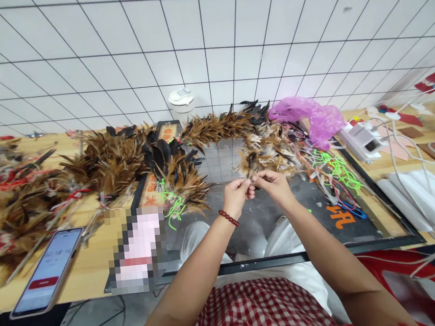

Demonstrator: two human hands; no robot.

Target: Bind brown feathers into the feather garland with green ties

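Head: feathers (249,163) just beyond the grip (252,180)

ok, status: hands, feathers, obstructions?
Left hand and right hand pinched together. Brown feathers just beyond; grip contents unclear. No visible obstruction; green strands right, clear of hands.

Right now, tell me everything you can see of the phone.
The phone lies face up, slanted, on the table, left of the board, its near end jutting past the table's edge. It has rounded corners and a pale rim; the lit, bluish screen shows blurred digits above a red bar. Only the table clearly touches it.
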